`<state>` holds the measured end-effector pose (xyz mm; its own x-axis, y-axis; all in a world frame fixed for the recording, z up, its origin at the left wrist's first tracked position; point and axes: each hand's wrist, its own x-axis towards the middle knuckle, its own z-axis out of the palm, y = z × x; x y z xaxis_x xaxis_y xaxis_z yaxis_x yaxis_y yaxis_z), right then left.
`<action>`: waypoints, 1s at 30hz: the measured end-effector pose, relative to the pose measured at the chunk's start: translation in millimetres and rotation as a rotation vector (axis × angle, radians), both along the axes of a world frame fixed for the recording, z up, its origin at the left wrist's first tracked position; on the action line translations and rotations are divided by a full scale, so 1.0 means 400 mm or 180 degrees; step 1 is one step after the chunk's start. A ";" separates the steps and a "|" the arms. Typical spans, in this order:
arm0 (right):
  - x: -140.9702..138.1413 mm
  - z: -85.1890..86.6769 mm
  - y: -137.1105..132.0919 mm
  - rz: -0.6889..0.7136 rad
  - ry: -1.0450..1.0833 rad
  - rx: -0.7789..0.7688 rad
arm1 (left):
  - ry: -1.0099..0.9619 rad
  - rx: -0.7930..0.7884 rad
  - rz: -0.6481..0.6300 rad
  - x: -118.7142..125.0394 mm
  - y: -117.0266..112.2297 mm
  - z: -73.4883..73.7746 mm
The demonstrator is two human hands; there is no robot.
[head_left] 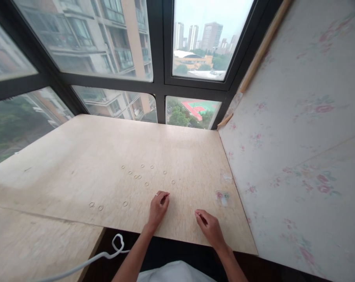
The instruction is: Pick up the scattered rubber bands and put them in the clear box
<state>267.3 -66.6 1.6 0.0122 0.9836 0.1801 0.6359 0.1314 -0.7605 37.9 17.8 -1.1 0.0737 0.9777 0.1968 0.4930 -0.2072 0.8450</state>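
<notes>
A white cable [102,254] loops below the near edge of a beige, finely veined, faintly glossy tabletop [191,152]. Above that edge, the right hand [209,226] has its fingers curled and thumb brought toward the index finger; whether it grips anything cannot be told. The left hand [159,205], slightly farther forward, is likewise curled, its grip not determinable; a pale band circles one finger. Three thin, pale, round rings [125,204] lie flat to its left. Near the right edge sits a small, clear, flat container [224,198]; pink, green and white patches show in it, contents or reflections, not distinguishable. Nine further rings [146,184], alike in shape, lie scattered beyond the left hand, two of them side by side. Floral wallpaper [283,172] flanks the right side; dark-framed windows [161,84] close the far side.
</notes>
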 end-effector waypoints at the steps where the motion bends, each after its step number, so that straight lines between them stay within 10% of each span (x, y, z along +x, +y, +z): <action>1: 0.001 -0.006 -0.003 0.0027 0.0025 -0.0020 | 0.0011 -0.0020 -0.0004 0.000 -0.001 0.001; 15: -0.008 -0.034 -0.002 0.0106 -0.0225 0.0197 | 0.1968 -0.0778 -0.0285 0.067 0.143 0.061; 30: -0.011 -0.015 0.005 0.0042 -0.0092 0.0136 | 0.2558 -0.0691 -0.0862 0.086 0.189 0.097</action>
<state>262.7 -64.5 -4.3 -0.0066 0.9750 0.2221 0.6556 0.1719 -0.7353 72.1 93.6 37.7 0.3452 0.9164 -0.2028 0.9133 -0.2782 0.2973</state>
